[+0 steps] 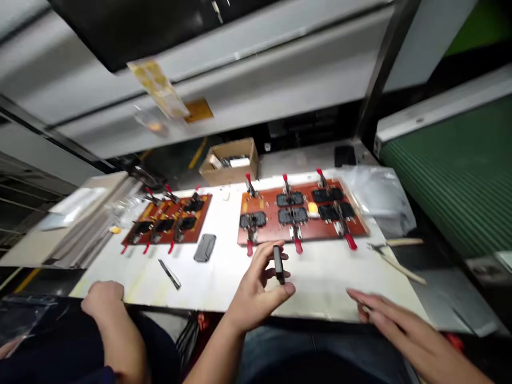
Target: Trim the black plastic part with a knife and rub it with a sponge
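Observation:
My left hand [260, 285] grips a small dark grey rectangular case [279, 265], held upright and edge-on between thumb and fingers above the white tabletop. To the right, my right hand [394, 322] hovers near the table's front edge. Its fingers are stretched out, with no object visible in them. Just beyond my left hand lies a red-brown fixture board [272, 229] with black pieces in its slots and red-handled toggle clamps. A similar dark grey case [206, 248] rests on the table to the left.
Another person's hand [104, 296] rests at the left front edge. Behind it sits a second clamp board [204, 218]. A black cutter knife [169, 274] lies nearby. Pliers [400, 264], a plastic bag [376, 197] and a green conveyor [452, 154] are right; a cardboard box [232, 173] stands behind.

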Tool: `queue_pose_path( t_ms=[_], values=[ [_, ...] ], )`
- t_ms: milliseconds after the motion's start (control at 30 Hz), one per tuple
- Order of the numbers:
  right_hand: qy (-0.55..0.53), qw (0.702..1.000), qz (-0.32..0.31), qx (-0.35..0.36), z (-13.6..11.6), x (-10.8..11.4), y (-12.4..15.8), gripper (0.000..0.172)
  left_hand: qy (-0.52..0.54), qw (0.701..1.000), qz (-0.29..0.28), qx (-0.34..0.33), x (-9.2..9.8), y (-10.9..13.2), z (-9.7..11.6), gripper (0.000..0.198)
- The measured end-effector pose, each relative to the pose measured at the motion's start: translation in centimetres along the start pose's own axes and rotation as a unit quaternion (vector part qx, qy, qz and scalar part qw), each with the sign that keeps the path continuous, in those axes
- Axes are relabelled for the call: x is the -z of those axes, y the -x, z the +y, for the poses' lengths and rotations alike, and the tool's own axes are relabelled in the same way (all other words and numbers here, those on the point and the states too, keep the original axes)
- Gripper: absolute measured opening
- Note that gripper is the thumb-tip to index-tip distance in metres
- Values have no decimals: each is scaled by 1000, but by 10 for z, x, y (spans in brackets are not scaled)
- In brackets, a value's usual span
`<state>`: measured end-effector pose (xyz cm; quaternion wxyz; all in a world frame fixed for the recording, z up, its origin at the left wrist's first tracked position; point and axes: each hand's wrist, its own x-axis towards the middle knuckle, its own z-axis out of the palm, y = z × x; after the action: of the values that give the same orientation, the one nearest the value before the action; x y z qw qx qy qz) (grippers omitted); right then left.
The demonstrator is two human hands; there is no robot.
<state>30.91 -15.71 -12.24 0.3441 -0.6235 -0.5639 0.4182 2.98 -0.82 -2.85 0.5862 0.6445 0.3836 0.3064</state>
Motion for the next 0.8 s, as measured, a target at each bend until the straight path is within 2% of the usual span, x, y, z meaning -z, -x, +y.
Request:
queue_pose_path(
  t_ms=[67,133,267,333,467,600,800],
  values=[
    [21,998,-35,56,-27,10,-10,35,9,999,-15,35,-22,23,-15,64],
    [27,992,-50,115,-44,10,-23,33,11,997,-33,69,-30,34,-22,63],
    [21,961,-97,260,-64,-3,-38,51,-8,993,-29,110,-25,41,-26,70],
    [29,948,-105,298,-71,-8,-40,53,-14,994,-15,109,-21,44,-26,69],
    [45,946,-105,305,-78,-11,-43,49,-26,995,-23,97,-18,46,-26,62],
    [40,952,-112,281,-77,-13,-41,40,-43,995,-43,80,-21,42,-27,58],
    [41,958,-113,260,-77,-14,-37,38,-47,995,-51,73,-24,40,-28,55]
  ],
)
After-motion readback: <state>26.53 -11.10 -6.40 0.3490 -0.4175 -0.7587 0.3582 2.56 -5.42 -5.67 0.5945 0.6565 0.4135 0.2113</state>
